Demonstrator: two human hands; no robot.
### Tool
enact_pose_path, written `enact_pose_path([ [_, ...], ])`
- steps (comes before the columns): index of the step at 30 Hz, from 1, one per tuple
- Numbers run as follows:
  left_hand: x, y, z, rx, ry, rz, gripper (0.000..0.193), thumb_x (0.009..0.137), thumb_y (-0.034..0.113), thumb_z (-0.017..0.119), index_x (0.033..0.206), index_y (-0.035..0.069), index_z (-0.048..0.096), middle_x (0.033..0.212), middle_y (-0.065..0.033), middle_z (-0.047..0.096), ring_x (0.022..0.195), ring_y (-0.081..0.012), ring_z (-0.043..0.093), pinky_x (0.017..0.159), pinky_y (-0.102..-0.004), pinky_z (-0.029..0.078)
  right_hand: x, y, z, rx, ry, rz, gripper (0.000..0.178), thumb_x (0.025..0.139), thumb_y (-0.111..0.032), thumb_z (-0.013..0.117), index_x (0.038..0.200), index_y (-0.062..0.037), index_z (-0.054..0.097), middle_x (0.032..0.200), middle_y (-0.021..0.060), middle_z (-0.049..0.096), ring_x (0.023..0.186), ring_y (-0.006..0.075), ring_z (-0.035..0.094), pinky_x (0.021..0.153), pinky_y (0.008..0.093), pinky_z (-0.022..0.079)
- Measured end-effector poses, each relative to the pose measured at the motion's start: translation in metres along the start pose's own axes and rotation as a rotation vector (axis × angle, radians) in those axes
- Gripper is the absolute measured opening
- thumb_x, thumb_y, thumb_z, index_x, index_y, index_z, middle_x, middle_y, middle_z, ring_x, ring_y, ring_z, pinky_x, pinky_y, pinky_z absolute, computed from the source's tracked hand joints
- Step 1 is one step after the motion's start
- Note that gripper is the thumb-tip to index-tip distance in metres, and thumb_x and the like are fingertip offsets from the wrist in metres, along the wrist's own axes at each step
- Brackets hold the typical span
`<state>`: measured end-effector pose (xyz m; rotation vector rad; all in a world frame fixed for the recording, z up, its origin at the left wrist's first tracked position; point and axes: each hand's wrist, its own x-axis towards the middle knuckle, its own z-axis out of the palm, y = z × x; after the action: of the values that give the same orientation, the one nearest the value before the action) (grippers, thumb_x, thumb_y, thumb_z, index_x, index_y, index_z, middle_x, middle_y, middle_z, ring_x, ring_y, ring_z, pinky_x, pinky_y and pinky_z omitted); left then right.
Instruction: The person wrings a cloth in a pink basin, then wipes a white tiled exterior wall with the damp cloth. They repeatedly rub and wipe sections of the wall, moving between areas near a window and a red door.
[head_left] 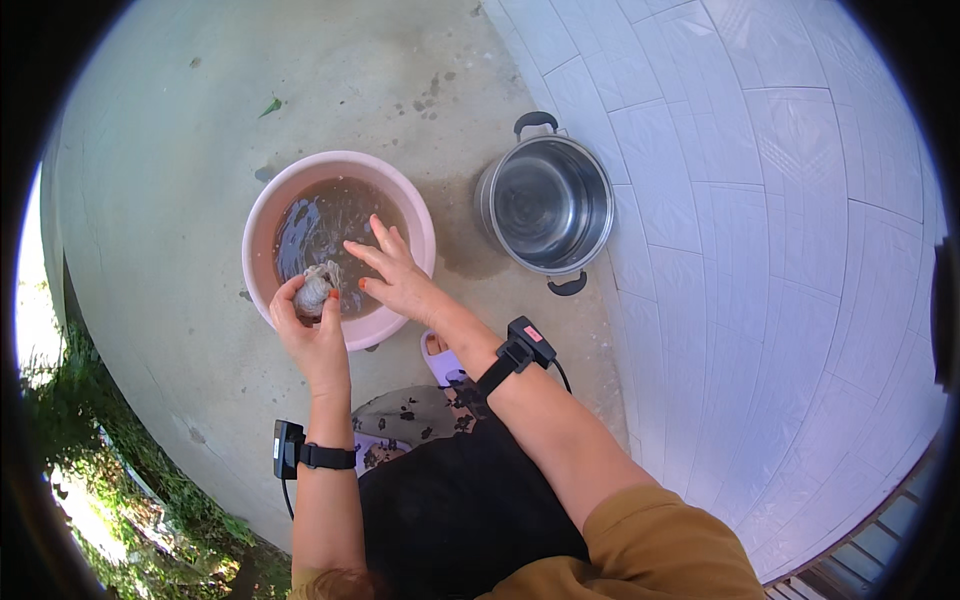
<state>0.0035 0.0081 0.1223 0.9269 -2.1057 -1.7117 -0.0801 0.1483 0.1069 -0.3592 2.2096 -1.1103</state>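
Note:
A pink round basin [257,215] of murky, rippling water [335,215] stands on the floor in front of me. Over its near left part, my left hand [312,325] pinches a rounded grey-white lump with ragged, wrinkled edges [316,290] between thumb and fingers. I cannot make out what kind of thing the lump is. My right hand [395,275] hovers above the basin's right side, its fingers spread and nothing in them. The bottom of the basin is hidden under the cloudy water.
A steel pot [545,205] with two black handles stands right of the basin, beside a white tiled wall [740,250]. The concrete floor [180,250] has wet spots and a green leaf [271,107]. My purple slippers [443,362] are close to the basin. Plants [130,480] grow lower left.

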Motion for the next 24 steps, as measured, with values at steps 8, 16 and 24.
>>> enact_pose_path([
  [8,-0.121,0.172,-0.031,-0.176,-0.198,-0.040,0.054,0.085,0.000,0.074,0.133,0.000,0.050,0.125,-0.0095,0.051,0.113,-0.0186,0.056,0.095,-0.0305,0.049,-0.176,-0.073,-0.078,-0.111,0.528,-0.105,0.054,0.080,-0.017,0.077,0.132,-0.0140,0.062,0.151,0.0230,0.043,0.139,0.0454,0.040,0.113,0.0486,0.035],
  [16,-0.256,0.339,-0.042,-0.456,-1.013,-0.145,0.052,0.078,-0.006,0.072,0.126,0.002,0.053,0.119,-0.0083,0.060,0.109,-0.0172,0.060,0.094,-0.0298,0.049,-0.444,-0.136,-0.120,1.532,0.282,0.378,0.066,0.098,-0.061,0.055,0.141,-0.0128,0.048,0.121,0.0124,0.064,0.110,0.0305,0.065,0.090,0.0485,0.056],
  [24,-0.441,0.392,0.001,-0.030,-1.654,0.178,0.048,0.079,-0.006,0.074,0.122,0.005,0.054,0.110,-0.0057,0.062,0.103,-0.0151,0.062,0.085,-0.0299,0.053,-0.674,-0.152,-0.104,1.515,1.081,0.199,0.050,0.098,-0.032,0.069,0.136,-0.0127,0.043,0.116,0.0104,0.065,0.096,0.0194,0.069,0.080,0.0382,0.060],
])
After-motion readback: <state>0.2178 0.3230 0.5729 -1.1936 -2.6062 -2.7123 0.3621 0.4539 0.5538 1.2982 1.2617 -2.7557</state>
